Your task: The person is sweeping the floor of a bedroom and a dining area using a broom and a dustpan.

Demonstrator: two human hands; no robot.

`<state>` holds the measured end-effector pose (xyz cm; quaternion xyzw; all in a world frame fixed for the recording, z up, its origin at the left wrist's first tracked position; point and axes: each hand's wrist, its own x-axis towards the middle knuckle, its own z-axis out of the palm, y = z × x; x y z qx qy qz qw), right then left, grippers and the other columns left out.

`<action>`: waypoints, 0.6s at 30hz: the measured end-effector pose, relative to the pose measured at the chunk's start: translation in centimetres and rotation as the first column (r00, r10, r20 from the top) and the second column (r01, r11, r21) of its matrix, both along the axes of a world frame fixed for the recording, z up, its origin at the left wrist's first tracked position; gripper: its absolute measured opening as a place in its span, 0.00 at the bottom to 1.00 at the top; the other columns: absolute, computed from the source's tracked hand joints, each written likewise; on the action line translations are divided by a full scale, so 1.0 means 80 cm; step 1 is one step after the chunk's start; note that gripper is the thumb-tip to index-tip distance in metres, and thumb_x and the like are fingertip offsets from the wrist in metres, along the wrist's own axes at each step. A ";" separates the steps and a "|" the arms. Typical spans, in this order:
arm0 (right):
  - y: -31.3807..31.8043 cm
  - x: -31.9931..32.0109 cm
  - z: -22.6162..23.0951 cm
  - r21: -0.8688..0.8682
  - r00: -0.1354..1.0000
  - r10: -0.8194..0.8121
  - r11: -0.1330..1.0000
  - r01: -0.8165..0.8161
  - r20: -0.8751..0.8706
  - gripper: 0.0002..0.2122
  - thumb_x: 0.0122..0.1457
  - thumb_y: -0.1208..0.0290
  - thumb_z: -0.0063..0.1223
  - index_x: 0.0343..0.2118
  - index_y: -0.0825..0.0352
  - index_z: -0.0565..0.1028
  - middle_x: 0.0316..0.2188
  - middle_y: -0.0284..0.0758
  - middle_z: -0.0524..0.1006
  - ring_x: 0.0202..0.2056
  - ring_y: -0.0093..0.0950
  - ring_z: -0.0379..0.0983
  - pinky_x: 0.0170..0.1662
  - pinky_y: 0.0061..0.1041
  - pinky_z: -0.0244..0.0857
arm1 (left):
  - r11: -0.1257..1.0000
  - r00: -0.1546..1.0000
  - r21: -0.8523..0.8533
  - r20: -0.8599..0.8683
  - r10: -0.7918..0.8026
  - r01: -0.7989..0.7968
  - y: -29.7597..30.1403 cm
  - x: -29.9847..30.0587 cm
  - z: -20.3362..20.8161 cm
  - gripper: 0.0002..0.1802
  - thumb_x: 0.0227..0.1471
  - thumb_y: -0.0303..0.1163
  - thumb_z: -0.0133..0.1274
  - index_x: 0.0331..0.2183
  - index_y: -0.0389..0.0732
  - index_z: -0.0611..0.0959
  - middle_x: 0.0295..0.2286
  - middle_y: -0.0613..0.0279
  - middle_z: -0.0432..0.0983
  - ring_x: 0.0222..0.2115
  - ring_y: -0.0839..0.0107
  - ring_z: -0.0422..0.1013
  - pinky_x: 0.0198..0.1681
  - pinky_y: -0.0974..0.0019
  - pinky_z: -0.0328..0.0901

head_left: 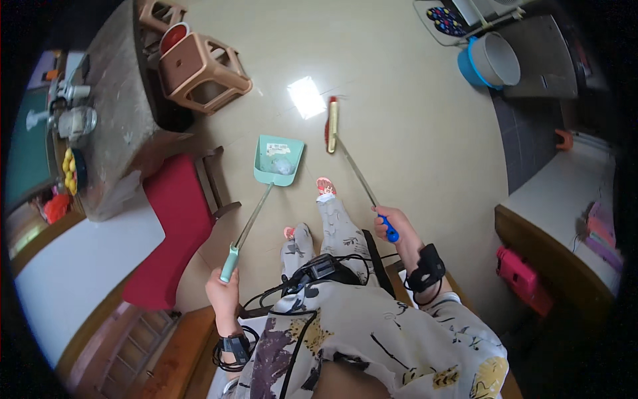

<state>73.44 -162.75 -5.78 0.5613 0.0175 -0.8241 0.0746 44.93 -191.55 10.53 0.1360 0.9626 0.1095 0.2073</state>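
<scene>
My left hand [222, 290] is closed around the grip of a long-handled mint-green dustpan [264, 151]. Its pan rests on the tiled floor, and a pale, crumpled bit of litter [282, 165] lies in it. In my right hand [393, 225] is a broom [333, 126], gripped near the blue end of its metal handle. The broom's narrow cream-and-red head is at the floor, to the right of the dustpan and a little farther off, apart from it.
Left of me stand a red chair [174, 199], brown plastic stools [199, 70] and a stone-topped counter [119, 106]. Blue and grey buckets [488, 61] are at the far right. A desk [565, 219] with a pink case [522, 276] beneath it stands at right. Glossy tiles [412, 126] reflect light.
</scene>
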 end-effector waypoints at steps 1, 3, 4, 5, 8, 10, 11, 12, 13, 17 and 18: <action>-0.008 0.005 0.010 0.030 1.000 -0.023 0.999 0.023 -0.009 0.09 0.54 0.64 0.47 0.22 0.59 0.63 0.12 0.25 0.64 0.09 0.16 0.54 0.12 0.17 0.46 | 1.000 0.997 0.000 0.075 -0.012 0.012 0.001 -0.010 0.002 0.12 0.42 0.32 0.57 0.21 0.33 0.74 0.13 0.54 0.67 0.14 0.65 0.66 0.20 0.64 0.60; -0.008 0.024 0.010 0.031 0.999 0.007 0.999 -0.006 -0.032 0.10 0.53 0.63 0.48 0.19 0.59 0.63 0.11 0.25 0.63 0.10 0.16 0.54 0.12 0.17 0.45 | 0.997 0.996 0.041 0.061 -0.070 0.068 0.011 -0.018 0.003 0.12 0.42 0.32 0.56 0.20 0.34 0.74 0.13 0.54 0.67 0.14 0.66 0.65 0.20 0.64 0.60; -0.007 0.032 0.010 0.029 0.996 0.066 0.998 -0.064 -0.060 0.12 0.53 0.63 0.48 0.17 0.58 0.63 0.10 0.25 0.63 0.10 0.16 0.54 0.11 0.17 0.45 | 0.992 0.994 0.077 0.041 -0.099 0.095 0.016 -0.021 0.003 0.11 0.42 0.31 0.56 0.20 0.34 0.73 0.12 0.54 0.66 0.14 0.66 0.65 0.20 0.65 0.59; -0.028 0.042 0.011 0.021 0.998 0.043 0.999 -0.042 -0.055 0.12 0.53 0.63 0.48 0.17 0.58 0.63 0.10 0.25 0.63 0.10 0.16 0.54 0.11 0.17 0.45 | 0.981 0.991 0.147 0.028 -0.129 0.123 -0.001 -0.021 0.009 0.11 0.42 0.32 0.56 0.20 0.35 0.74 0.12 0.53 0.67 0.14 0.64 0.66 0.20 0.64 0.59; -0.056 0.061 0.015 0.060 1.000 0.025 0.998 -0.024 -0.015 0.15 0.52 0.62 0.49 0.13 0.57 0.62 0.08 0.24 0.61 0.10 0.15 0.54 0.11 0.16 0.44 | 0.963 0.963 -0.014 0.032 -0.269 0.269 -0.003 -0.029 0.034 0.10 0.41 0.32 0.56 0.21 0.36 0.75 0.13 0.51 0.68 0.16 0.58 0.68 0.21 0.61 0.61; -0.058 0.073 0.020 0.111 0.982 0.144 0.981 -0.158 0.119 0.14 0.52 0.62 0.49 0.14 0.58 0.63 0.09 0.23 0.62 0.09 0.14 0.54 0.11 0.15 0.43 | 0.937 0.937 -0.027 -0.002 -0.348 0.348 -0.008 -0.039 0.040 0.09 0.41 0.33 0.56 0.21 0.37 0.76 0.14 0.50 0.69 0.17 0.56 0.69 0.22 0.60 0.61; -0.060 0.095 0.012 0.053 0.994 0.094 0.994 -0.097 0.055 0.14 0.53 0.63 0.48 0.13 0.57 0.62 0.08 0.24 0.61 0.09 0.15 0.54 0.10 0.15 0.43 | 0.909 0.909 -0.042 -0.026 -0.417 0.416 -0.007 -0.044 0.039 0.09 0.40 0.33 0.56 0.22 0.37 0.77 0.15 0.50 0.70 0.19 0.54 0.69 0.23 0.59 0.62; -0.066 0.093 0.022 0.057 0.995 0.078 0.995 -0.082 0.062 0.14 0.53 0.63 0.48 0.13 0.57 0.62 0.08 0.24 0.61 0.09 0.15 0.54 0.10 0.15 0.43 | 0.902 0.902 -0.035 -0.022 -0.431 0.430 -0.011 -0.051 0.039 0.09 0.40 0.33 0.56 0.22 0.37 0.77 0.15 0.50 0.70 0.19 0.54 0.69 0.23 0.59 0.62; -0.071 0.087 0.035 0.079 0.995 -0.006 0.997 -0.001 0.097 0.14 0.54 0.63 0.46 0.14 0.58 0.62 0.08 0.24 0.61 0.09 0.15 0.54 0.10 0.15 0.44 | 0.915 0.915 -0.016 -0.011 -0.403 0.403 -0.013 -0.059 0.039 0.09 0.40 0.33 0.56 0.22 0.37 0.77 0.15 0.49 0.70 0.19 0.54 0.70 0.23 0.59 0.62; -0.115 0.056 0.038 -0.032 0.919 -0.375 0.927 0.374 -0.119 0.10 0.56 0.64 0.44 0.21 0.60 0.65 0.09 0.24 0.60 0.08 0.15 0.52 0.10 0.16 0.45 | 0.911 0.912 0.032 -0.008 -0.411 0.411 -0.016 -0.084 0.045 0.09 0.39 0.33 0.56 0.22 0.37 0.77 0.16 0.49 0.70 0.20 0.53 0.70 0.24 0.60 0.63; -0.120 0.042 0.040 -0.031 0.916 -0.384 0.923 0.383 -0.115 0.10 0.56 0.64 0.44 0.21 0.60 0.65 0.09 0.24 0.60 0.08 0.15 0.52 0.10 0.16 0.45 | 0.911 0.911 0.010 0.018 -0.412 0.412 -0.019 -0.093 0.046 0.09 0.39 0.32 0.56 0.22 0.37 0.77 0.16 0.49 0.71 0.20 0.53 0.70 0.24 0.60 0.63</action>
